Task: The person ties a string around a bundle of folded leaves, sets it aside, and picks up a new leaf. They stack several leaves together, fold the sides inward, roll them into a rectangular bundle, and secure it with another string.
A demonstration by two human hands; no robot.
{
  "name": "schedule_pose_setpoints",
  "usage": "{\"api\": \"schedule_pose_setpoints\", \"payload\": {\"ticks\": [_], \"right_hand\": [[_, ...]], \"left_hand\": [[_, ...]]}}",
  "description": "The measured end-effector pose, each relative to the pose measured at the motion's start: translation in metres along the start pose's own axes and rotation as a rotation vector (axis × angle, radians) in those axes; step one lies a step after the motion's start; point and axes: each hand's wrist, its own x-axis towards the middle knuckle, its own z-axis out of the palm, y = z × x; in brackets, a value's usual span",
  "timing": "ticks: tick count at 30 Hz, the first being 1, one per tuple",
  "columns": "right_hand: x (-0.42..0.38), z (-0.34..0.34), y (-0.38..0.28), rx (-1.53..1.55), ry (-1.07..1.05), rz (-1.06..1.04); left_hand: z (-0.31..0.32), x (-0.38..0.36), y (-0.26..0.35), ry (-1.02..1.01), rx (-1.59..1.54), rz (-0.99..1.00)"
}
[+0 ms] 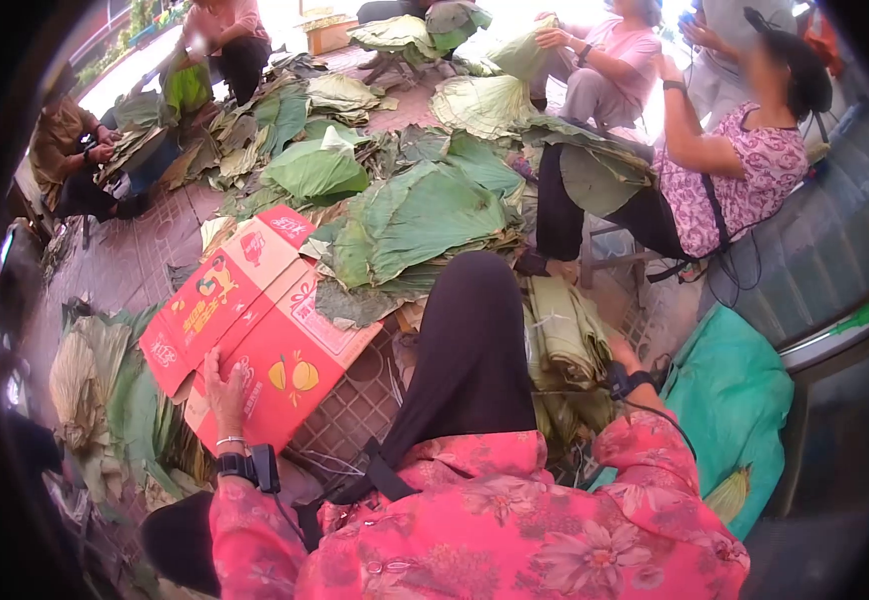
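Note:
My left hand [223,392] lies on a flattened red cardboard box [290,345] printed with yellow fruit, its fingers stretched over the surface near a slot between the flaps. The board slants across the tiled ground to the left of my dark-trousered knee. To the right of that knee, my right hand [619,352] is beside a folded bundle of pale dried leaves [567,335]; its fingers are mostly hidden. Both wrists carry dark bands with a device and a cable. Large green leaves [425,220] are piled just beyond the box.
A person in a patterned top [740,175] sits at the right with leaves across the lap. Other people handle leaves farther back. More dried leaves [105,385] stand at the left, and a green sack [720,410] rests by my right arm.

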Motion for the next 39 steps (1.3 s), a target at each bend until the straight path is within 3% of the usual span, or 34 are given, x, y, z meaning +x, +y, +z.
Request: {"api": "schedule_pose_setpoints", "payload": {"ticks": [1,2,4,7,10,13,18,24,25,29,32,36,39], "right_hand": [[0.001,0.005,-0.005,0.044,0.091,0.031],[0.004,-0.004,-0.007,-0.166,0.059,-0.069],[0.004,-0.051,-0.047,-0.251,-0.003,-0.052],[-0.003,-0.096,-0.095,0.108,0.240,0.287],[0.015,-0.127,-0.143,0.203,0.443,0.228],[0.038,-0.148,-0.205,0.372,0.515,-0.096],[0.073,-0.167,-0.306,0.218,0.496,-0.543],[0.132,-0.157,-0.326,0.113,0.353,-0.488],[0.133,-0.166,-0.332,0.140,0.285,-0.367],[0.151,-0.184,-0.328,0.315,0.287,-0.418],[0.152,-0.191,-0.329,0.187,0.208,-0.396],[0.163,-0.187,-0.340,0.261,0.162,-0.335],[0.149,-0.182,-0.349,0.251,0.134,-0.577]], "left_hand": [[-0.001,-0.002,0.006,0.005,0.009,-0.006],[-0.003,-0.002,0.009,0.007,0.018,-0.010],[0.000,-0.003,0.001,0.014,0.014,0.019],[0.004,-0.004,0.004,0.037,0.029,0.049],[0.001,-0.003,0.011,0.057,0.070,0.061],[0.002,-0.006,0.018,0.068,0.094,0.051],[0.000,-0.006,0.021,0.081,0.047,0.047],[-0.006,-0.007,0.029,0.031,0.069,0.014],[-0.006,-0.006,0.029,0.037,0.085,0.022],[-0.002,-0.008,0.029,0.044,0.142,0.049],[-0.001,-0.009,0.028,0.056,0.170,0.056],[-0.001,-0.010,0.028,0.064,0.145,0.056],[-0.002,-0.010,0.029,0.053,0.132,0.061]]}}
